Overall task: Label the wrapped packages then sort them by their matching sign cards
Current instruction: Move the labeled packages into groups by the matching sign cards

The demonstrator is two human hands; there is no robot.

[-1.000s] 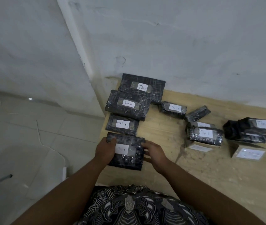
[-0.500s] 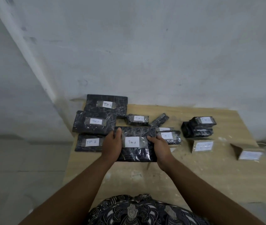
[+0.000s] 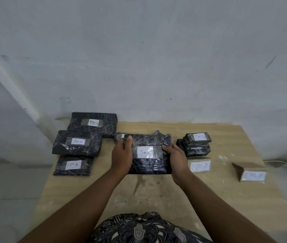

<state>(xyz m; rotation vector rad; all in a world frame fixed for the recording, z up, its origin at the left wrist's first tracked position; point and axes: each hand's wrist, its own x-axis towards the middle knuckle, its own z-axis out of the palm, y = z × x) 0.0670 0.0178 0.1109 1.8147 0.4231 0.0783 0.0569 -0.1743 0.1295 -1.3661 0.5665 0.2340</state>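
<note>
On the surface (image 3: 156, 193), 3 labelled packages (image 3: 77, 143) at left seem unsorted. The Tim A package (image 3: 149, 165) is at the middle; left hand (image 3: 121, 157) and right hand (image 3: 177, 159) curl fingers (image 3: 167, 148) round its sides. 1 stack (image 3: 197, 145) sits behind a sign card (image 3: 200, 166).

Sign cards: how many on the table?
2. One sign card sits beside the right hand, before the stacked small packages; the other sign card is nearer the right edge of the table. The held package may hide more.

place: makeshift packing room | evidence: bare plaster wall (image 3: 156, 58), wooden table (image 3: 156, 190), labelled wrapped packages (image 3: 77, 142)
</note>
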